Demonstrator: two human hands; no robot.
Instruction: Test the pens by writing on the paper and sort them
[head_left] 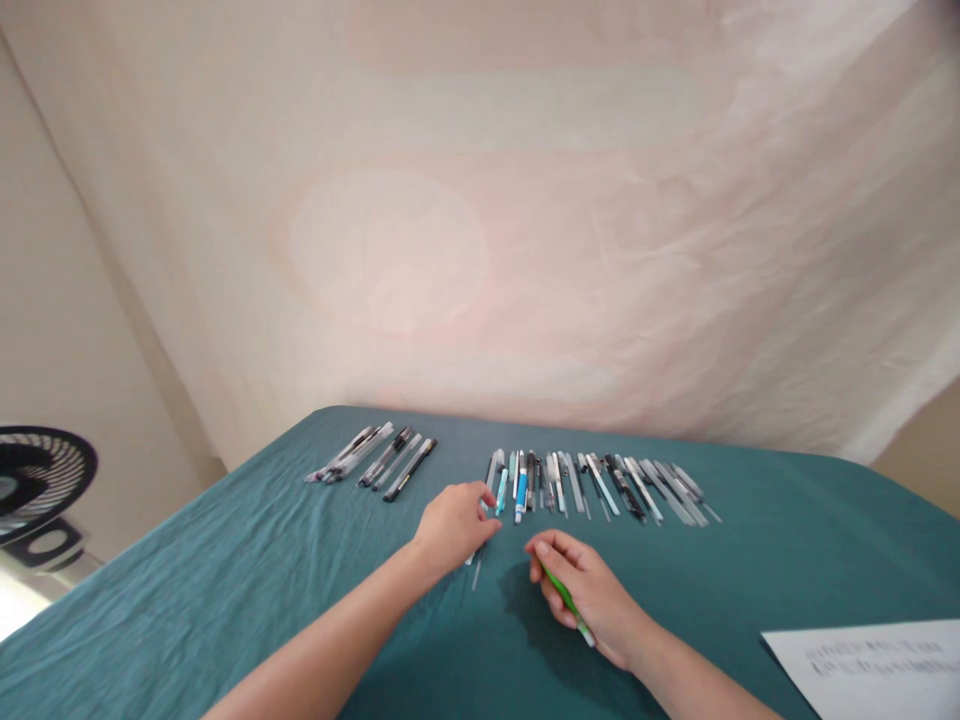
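My right hand (pixel 592 600) is closed around a green pen (pixel 564 595), whose pale end points down toward me. My left hand (pixel 457 525) hovers over or rests at the left end of a row of pens, thumb and forefinger apart, with nothing visible between them. Thin clear and dark pieces, like a pen or refill (pixel 478 570), show from beneath it, partly hidden by the fingers. Just right of those fingers lie a teal pen (pixel 502 492) and a blue-and-white pen (pixel 520 490).
Rightward runs the row of black, white and clear pens (pixel 630 488). A smaller group of pens (pixel 351 453) lies at the back left. Printed paper (pixel 877 665) sits at the right edge of the green-covered table (pixel 225 600). A black fan (pixel 45 485) stands at far left.
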